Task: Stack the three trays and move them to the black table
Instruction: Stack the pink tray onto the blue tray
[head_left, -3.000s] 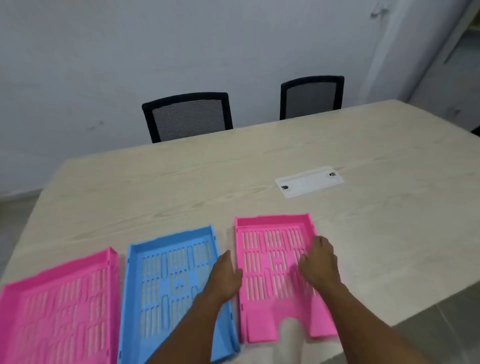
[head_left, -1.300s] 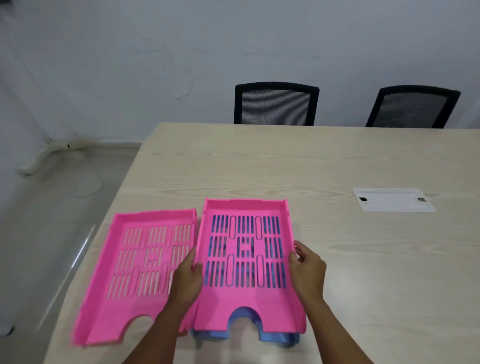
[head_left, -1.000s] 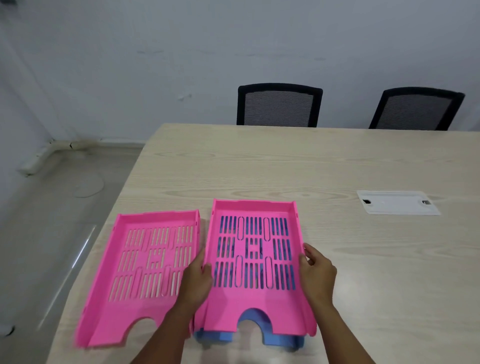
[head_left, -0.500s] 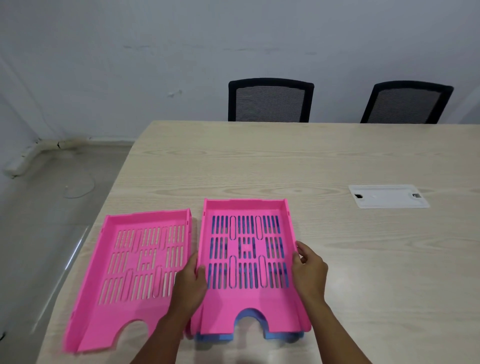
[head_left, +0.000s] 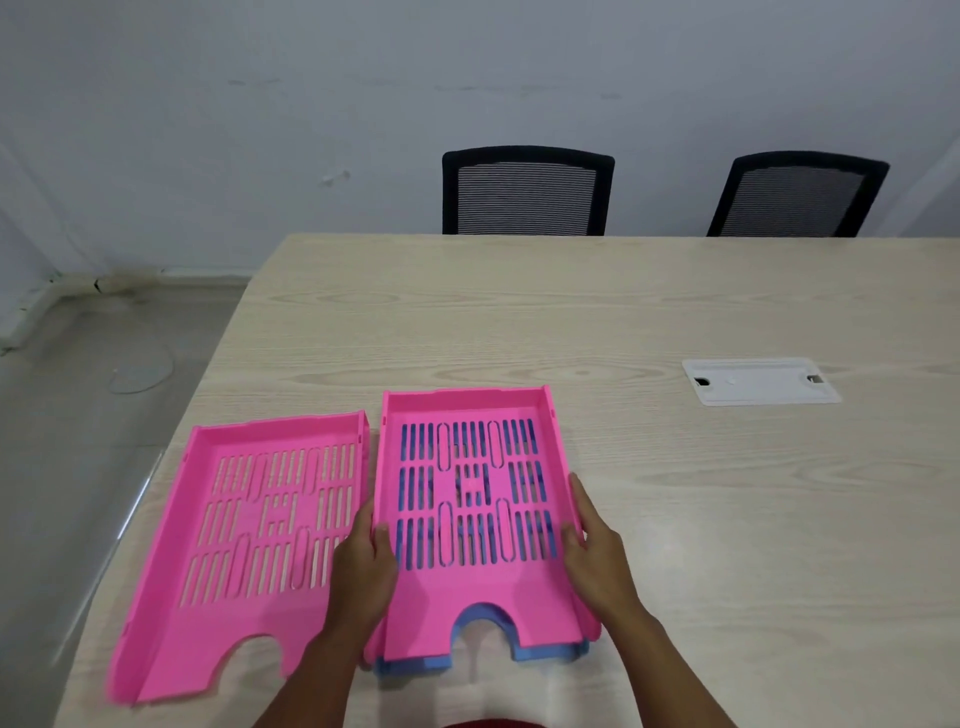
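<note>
A pink slotted tray (head_left: 470, 597) sits nested on top of a blue tray (head_left: 545, 652), whose front edge shows beneath it near the table's front. My left hand (head_left: 363, 566) grips the stacked pink tray's left wall and my right hand (head_left: 592, 561) grips its right wall. A second pink tray (head_left: 208, 613) lies flat just to the left, almost touching the stack, with nothing in it. The black table is not in view.
The light wooden table (head_left: 675, 493) has a white cable cover plate (head_left: 758, 382) set into it at the right. Two black mesh chairs (head_left: 527, 189) stand at the far edge. The table's left edge drops to grey floor (head_left: 78, 441).
Three seconds ago the right pink tray lay beside the blue one; now it rests on the blue tray. In the last second the hands only settled it slightly.
</note>
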